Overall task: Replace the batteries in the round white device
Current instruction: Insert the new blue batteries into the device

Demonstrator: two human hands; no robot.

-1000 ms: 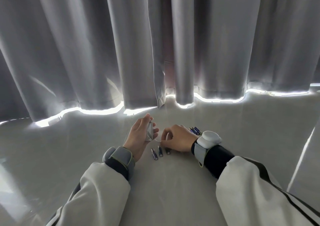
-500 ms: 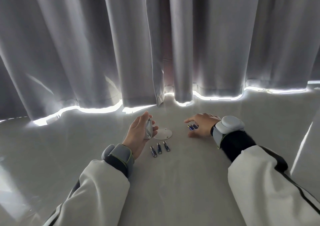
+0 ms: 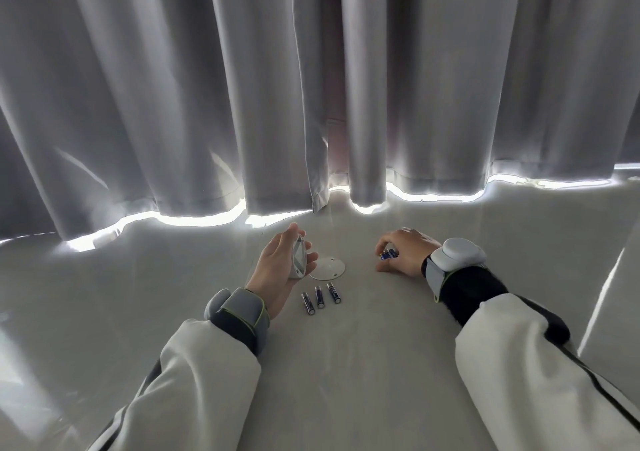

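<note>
My left hand (image 3: 277,267) holds the round white device (image 3: 299,256) on edge, a little above the white surface. Its round white cover (image 3: 327,267) lies flat just to the right of that hand. Three dark blue batteries (image 3: 320,298) lie side by side in front of the cover. My right hand (image 3: 405,249) rests on the surface to the right, its fingertips closed around other blue batteries (image 3: 388,254); the fingers partly hide them.
Grey curtains (image 3: 311,87) hang along the back, with bright light under their hem. The pale surface (image 3: 346,364) spreads all around. A white strip or edge (image 3: 606,298) runs at the far right. Both wrists wear bands over white sleeves.
My right hand left the cover lying beside the device, moved right and closed its fingers on the blue batteries there. The left hand has kept hold of the device.
</note>
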